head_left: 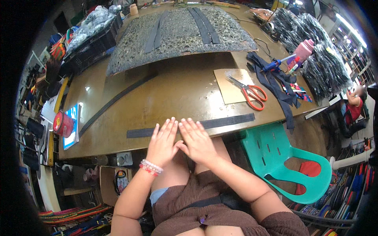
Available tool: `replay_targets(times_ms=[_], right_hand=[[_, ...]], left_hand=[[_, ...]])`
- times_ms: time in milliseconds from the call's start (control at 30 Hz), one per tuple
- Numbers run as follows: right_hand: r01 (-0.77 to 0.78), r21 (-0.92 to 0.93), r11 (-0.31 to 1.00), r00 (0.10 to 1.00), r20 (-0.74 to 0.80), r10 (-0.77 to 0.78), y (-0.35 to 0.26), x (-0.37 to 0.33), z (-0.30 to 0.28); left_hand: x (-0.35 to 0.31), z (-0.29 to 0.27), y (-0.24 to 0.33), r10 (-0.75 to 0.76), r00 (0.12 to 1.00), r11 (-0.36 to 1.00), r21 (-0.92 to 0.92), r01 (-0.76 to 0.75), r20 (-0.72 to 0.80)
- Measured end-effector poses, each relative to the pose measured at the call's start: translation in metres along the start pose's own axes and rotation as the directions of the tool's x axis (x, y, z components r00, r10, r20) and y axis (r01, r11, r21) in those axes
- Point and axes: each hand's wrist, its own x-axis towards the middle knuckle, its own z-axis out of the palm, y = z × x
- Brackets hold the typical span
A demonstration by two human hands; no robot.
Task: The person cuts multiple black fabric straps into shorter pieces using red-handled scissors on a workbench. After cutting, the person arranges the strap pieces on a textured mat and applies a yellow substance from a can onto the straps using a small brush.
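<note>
A dark fabric strip (231,120) lies along the near edge of the table. My left hand (162,141) rests flat across it, fingers stretched out. Beside it my right hand (198,142) presses flat on the same strip, fingers extended, with the two thumbs meeting. Neither hand grips anything. To the right, scissors with orange handles (255,96) lie partly on a tan piece of card (227,91). A longer dark strip (114,100) curves over the left side of the table.
A textured board (177,33) carrying dark strips spans the far side. On the right are a blue glue gun (275,65), a pink bottle (303,50), dark fabric pieces (271,84) and plastic-wrapped bundles (325,65). A red tub (63,124) stands left; a green chair (271,147) is near right.
</note>
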Motion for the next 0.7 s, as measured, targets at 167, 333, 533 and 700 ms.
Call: replay_targets(times_ms=[167,333,533,700], right_hand=[[-0.143,-0.139,0.980,0.983,-0.132,0.125,0.090,-0.059,-0.024],[-0.185,-0.233,0.955,0.955,-0.270,0.119,0.151,-0.088,-0.059],[-0.385,-0.051,0.922,0.832,-0.453,0.322,0.198,-0.045,-0.113],[-0.553,-0.299,0.777,0.822,-0.045,0.568,0.203,-0.005,-0.107]], left_hand=[[-0.044,-0.025,-0.059,-0.213,0.976,0.976,0.065,0.210,0.039],[-0.073,-0.040,-0.099,-0.362,0.932,0.924,0.137,0.357,0.012],[-0.043,-0.058,-0.095,-0.346,0.855,0.935,-0.216,0.281,-0.387],[-0.001,-0.044,-0.044,0.026,0.988,0.939,-0.337,-0.076,-0.149]])
